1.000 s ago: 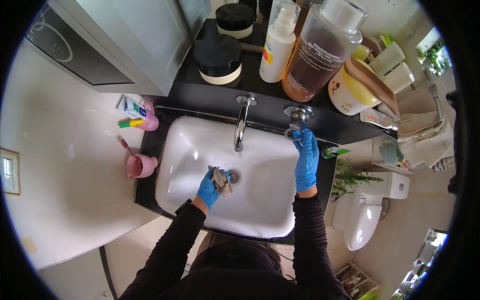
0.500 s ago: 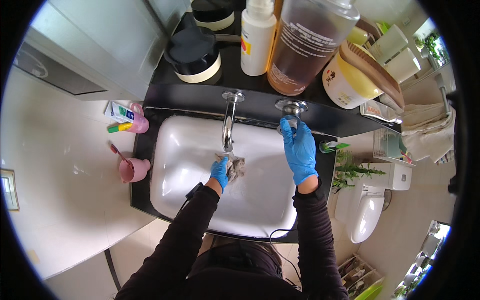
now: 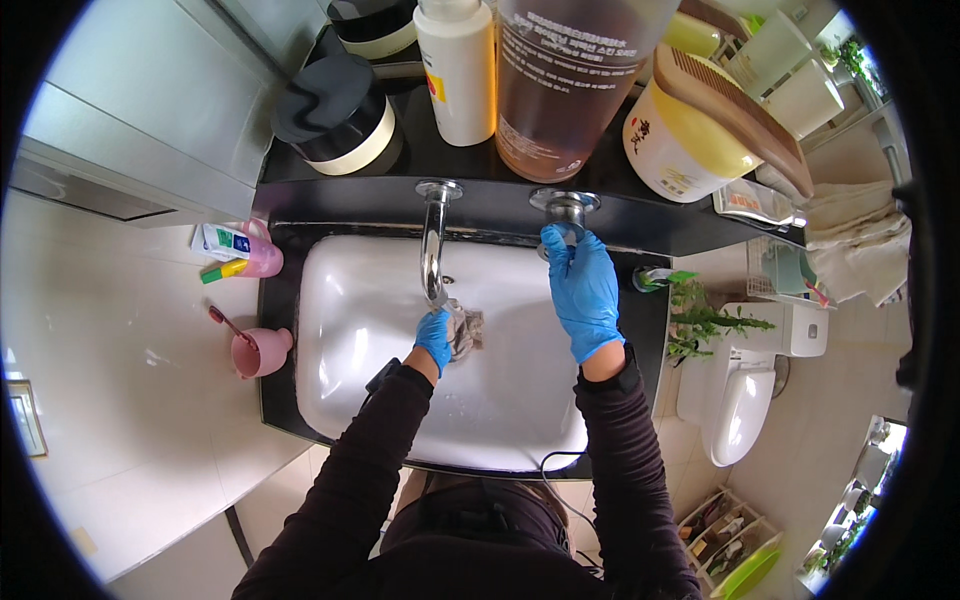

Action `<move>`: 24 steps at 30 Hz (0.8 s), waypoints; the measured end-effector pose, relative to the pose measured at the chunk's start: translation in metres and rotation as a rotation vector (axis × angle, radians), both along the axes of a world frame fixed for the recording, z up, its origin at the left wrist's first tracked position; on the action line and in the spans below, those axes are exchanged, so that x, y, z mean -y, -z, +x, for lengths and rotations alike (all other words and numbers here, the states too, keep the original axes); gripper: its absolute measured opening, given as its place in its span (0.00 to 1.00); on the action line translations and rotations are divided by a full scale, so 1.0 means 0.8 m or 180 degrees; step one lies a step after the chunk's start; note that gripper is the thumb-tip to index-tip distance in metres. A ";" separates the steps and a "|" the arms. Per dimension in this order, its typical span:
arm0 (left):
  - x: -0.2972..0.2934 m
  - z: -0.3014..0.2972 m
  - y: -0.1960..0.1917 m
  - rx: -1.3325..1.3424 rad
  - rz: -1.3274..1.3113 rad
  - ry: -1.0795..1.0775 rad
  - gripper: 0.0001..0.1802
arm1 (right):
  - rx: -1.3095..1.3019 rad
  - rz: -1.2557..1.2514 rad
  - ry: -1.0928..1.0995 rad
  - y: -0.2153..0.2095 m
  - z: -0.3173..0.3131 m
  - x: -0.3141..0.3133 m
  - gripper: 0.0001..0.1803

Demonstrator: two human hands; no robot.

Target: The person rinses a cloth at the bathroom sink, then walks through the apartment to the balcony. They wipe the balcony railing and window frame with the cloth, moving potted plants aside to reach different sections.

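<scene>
Head-worn fisheye looks down — near, above the white sink [image 3: 500, 412].

You've got the washbasin [image 3: 500, 425] dead ahead, cloth [image 3: 466, 333] in your left hand [image 3: 434, 338] under the spout [image 3: 433, 240], right hand [image 3: 583, 295] on the tap handle [image 3: 565, 212], toothbrush cup [image 3: 262, 354] off left, toilet [image 3: 745, 405] off right, and a comb [image 3: 735, 118] atop a tub [image 3: 675, 145] on the back ledge [image 3: 350, 201].

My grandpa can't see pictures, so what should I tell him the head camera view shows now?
Over a white sink, a person's blue-gloved left hand holds a crumpled, grey-brown cloth by the metal spout. The right hand, also gloved, grasps the tap handle. Bottles and jars stand on the black shelf behind.
</scene>
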State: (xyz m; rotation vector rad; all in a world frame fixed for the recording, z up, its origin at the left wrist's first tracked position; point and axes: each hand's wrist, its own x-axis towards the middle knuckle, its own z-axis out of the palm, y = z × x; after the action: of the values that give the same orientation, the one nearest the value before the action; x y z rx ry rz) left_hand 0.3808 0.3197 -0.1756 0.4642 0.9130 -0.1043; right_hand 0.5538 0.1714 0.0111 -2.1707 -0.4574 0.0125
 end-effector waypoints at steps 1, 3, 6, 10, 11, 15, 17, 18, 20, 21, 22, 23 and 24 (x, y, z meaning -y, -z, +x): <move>0.001 0.002 -0.004 -0.0360 0.0059 -0.0052 0.09 | -0.0010 -0.0063 0.0005 -0.001 0.000 -0.001 0.19; 0.003 0.005 -0.011 -0.0293 -0.0189 -0.0170 0.09 | 0.0004 0.0150 0.0001 -0.006 -0.001 -0.002 0.19; 0.000 0.005 -0.013 0.0409 -0.0302 0.0107 0.10 | -0.0286 -0.0028 -0.0067 -0.014 -0.002 -0.001 0.18; -0.003 -0.001 0.001 0.0355 -0.0069 0.0230 0.11 | -0.0474 -0.0232 -0.0092 -0.019 -0.002 -0.003 0.17; -0.003 0.000 0.005 0.0130 -0.0031 0.0089 0.11 | -0.0469 -0.0206 -0.0086 -0.019 -0.002 -0.004 0.17; -0.002 0.002 0.007 0.0356 -0.0183 -0.0060 0.10 | -0.0459 -0.0270 -0.0061 -0.017 -0.001 -0.007 0.17; -0.001 0.005 -0.004 0.0499 -0.0189 -0.0048 0.09 | -0.0432 -0.0333 -0.0062 -0.017 -0.001 -0.008 0.17; -0.001 0.006 -0.011 0.0304 -0.0079 -0.0106 0.08 | -0.0406 -0.0337 -0.0069 -0.017 0.000 -0.008 0.17; 0.003 0.011 -0.026 -0.0167 0.0192 -0.0261 0.06 | -0.0404 -0.0359 -0.0085 -0.018 0.000 -0.008 0.17; 0.007 0.012 -0.033 -0.0441 0.0352 -0.0355 0.06 | -0.0426 -0.0378 -0.0090 -0.018 0.001 -0.008 0.17; 0.010 0.013 -0.039 -0.0575 0.0543 -0.0413 0.06 | -0.0449 -0.0399 -0.0096 -0.018 0.001 -0.008 0.17; 0.006 0.011 -0.044 -0.0618 0.0543 -0.0332 0.05 | -0.0436 -0.0382 -0.0091 -0.017 0.001 -0.009 0.17; 0.005 0.010 -0.048 -0.0519 0.0576 -0.0213 0.04 | -0.0422 -0.0363 -0.0086 -0.017 0.001 -0.010 0.17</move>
State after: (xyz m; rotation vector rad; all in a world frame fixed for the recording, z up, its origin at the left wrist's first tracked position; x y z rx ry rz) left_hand 0.3885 0.3158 -0.1372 0.5986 1.1026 0.0020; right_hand 0.5549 0.1798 0.0246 -2.2585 -0.4188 0.2006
